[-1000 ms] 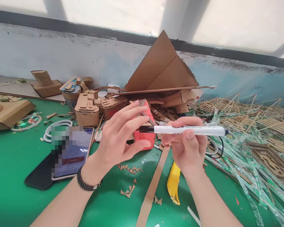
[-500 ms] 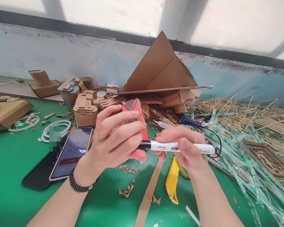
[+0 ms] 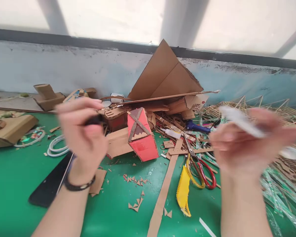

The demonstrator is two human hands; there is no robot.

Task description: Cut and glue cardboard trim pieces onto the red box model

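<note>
My left hand [image 3: 76,135], blurred by motion, is raised at the left and closed on a black marker cap [image 3: 94,120]. At the right, my right hand [image 3: 244,144] grips the white body of a whiteboard marker [image 3: 241,121]; it is smeared too, so its tip cannot be made out. Between the hands stands a red-painted cardboard piece [image 3: 144,148] with a brown cross of strips on its upper face. It touches neither hand. A flat cardboard strip reaches out from its left side.
Scissors [image 3: 206,174] and a yellow toothed cutter [image 3: 183,191] lie before my right hand. A long cardboard strip [image 3: 162,194] runs toward me past small triangular scraps [image 3: 136,180]. A phone [image 3: 51,181] is partly behind my left arm. Cardboard [image 3: 167,75] leans on the wall; sticks and plastic wrap pile up right.
My hands have moved far apart, left and right. The cap has come off the marker: it is in my left hand, the body in my right. The red piece and scissors are now uncovered.
</note>
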